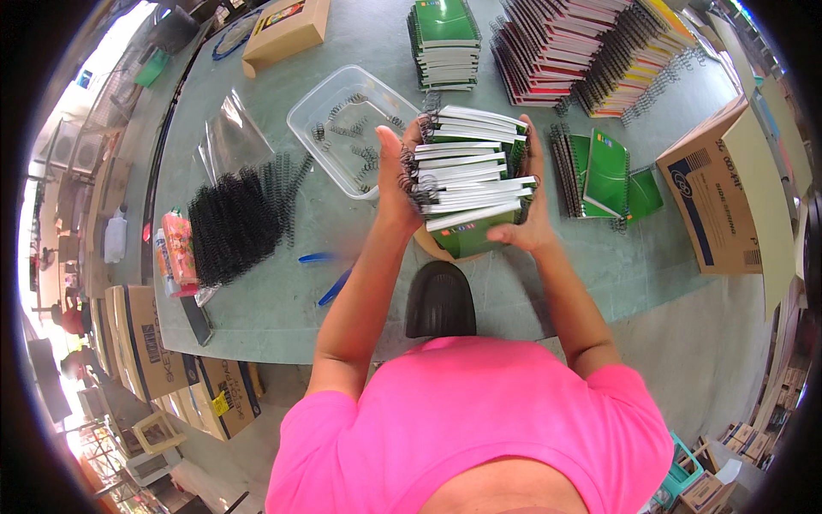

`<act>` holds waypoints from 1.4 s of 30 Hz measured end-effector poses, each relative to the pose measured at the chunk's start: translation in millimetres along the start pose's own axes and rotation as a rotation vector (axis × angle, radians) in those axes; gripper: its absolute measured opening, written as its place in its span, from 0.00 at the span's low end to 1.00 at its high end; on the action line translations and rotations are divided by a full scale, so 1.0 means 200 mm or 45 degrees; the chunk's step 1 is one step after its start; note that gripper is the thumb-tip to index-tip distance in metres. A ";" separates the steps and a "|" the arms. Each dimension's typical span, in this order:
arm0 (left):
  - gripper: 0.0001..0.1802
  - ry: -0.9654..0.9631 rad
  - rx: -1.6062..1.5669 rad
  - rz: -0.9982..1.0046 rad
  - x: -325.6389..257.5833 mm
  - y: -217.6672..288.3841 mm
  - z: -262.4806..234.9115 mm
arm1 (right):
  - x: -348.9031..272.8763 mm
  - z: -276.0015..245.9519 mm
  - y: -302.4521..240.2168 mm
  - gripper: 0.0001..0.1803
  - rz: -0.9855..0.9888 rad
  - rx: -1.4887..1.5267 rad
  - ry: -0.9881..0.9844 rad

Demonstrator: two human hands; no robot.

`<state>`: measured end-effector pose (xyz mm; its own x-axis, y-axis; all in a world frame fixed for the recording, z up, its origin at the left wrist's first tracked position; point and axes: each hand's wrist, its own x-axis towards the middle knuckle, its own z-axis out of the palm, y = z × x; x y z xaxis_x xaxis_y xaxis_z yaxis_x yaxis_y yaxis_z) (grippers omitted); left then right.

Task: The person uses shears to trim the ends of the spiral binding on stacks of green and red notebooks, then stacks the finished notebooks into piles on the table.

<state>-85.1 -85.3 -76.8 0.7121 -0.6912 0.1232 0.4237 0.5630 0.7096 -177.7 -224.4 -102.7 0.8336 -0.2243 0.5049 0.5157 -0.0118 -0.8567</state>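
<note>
While my left hand (396, 176) presses flat against the spiral side of a stack of green notebooks (473, 180), my right hand (533, 206) clamps the opposite edge, so both palms hold the stack raised above the grey-green table (274, 300). Just behind my left hand sits a clear plastic tub (330, 107) with loose black coils in it. Farther left lies a heap of black spiral bindings (235, 223). Two blue pens (330, 274) lie near my left forearm, and more green notebooks (604, 176) lie to my right.
</note>
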 end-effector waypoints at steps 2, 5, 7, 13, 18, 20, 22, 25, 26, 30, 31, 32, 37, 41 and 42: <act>0.41 0.057 0.035 0.023 0.01 0.00 0.01 | 0.02 0.00 0.00 0.77 -0.062 -0.052 0.024; 0.39 0.069 0.083 0.001 0.03 0.04 0.04 | 0.04 -0.02 -0.06 0.75 -0.182 -0.224 -0.065; 0.38 0.149 0.431 0.169 0.02 0.04 0.05 | 0.02 -0.05 -0.03 0.75 -0.160 -0.277 -0.099; 0.22 0.409 0.037 -0.070 -0.02 0.10 0.07 | -0.05 0.05 0.03 0.73 0.009 -0.054 0.118; 0.18 -0.042 0.235 -0.225 -0.04 0.21 -0.15 | -0.04 0.05 -0.02 0.71 0.011 -0.107 -0.001; 0.17 -0.067 0.203 -0.262 -0.05 0.20 -0.18 | -0.05 0.05 -0.01 0.70 0.006 -0.075 0.003; 0.16 -0.134 0.291 -0.302 -0.06 0.19 -0.21 | -0.06 0.05 -0.02 0.71 -0.026 -0.056 -0.043; 0.14 -0.279 0.718 -0.115 -0.07 0.18 -0.19 | -0.09 0.05 -0.02 0.71 -0.012 -0.008 -0.080; 0.13 -0.211 0.692 -0.087 -0.07 0.16 -0.20 | -0.10 0.05 -0.02 0.71 0.005 -0.018 -0.087; 0.09 0.128 0.441 0.021 -0.05 0.09 -0.18 | -0.10 0.02 -0.04 0.69 -0.018 -0.139 -0.197; 0.09 0.191 0.426 0.046 -0.05 0.08 -0.16 | -0.10 0.01 -0.03 0.68 0.007 -0.132 -0.207; 0.09 0.259 0.416 0.075 -0.05 0.07 -0.15 | -0.10 0.02 -0.03 0.67 0.036 -0.124 -0.192; 0.12 0.590 0.895 0.449 -0.06 0.10 -0.01 | -0.09 0.03 -0.05 0.63 0.046 -0.126 -0.080; 0.12 0.835 0.801 0.593 0.06 0.11 -0.05 | -0.14 0.02 -0.03 0.63 0.076 -0.080 -0.136; 0.12 0.822 0.773 0.580 0.12 0.12 -0.04 | -0.14 0.01 -0.03 0.63 0.063 -0.111 -0.151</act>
<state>-52.8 -84.9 -62.7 0.9800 0.0135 0.1987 -0.1953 0.2614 0.9453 -204.4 -215.6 -111.6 0.8778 -0.1099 0.4663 0.4585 -0.0894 -0.8842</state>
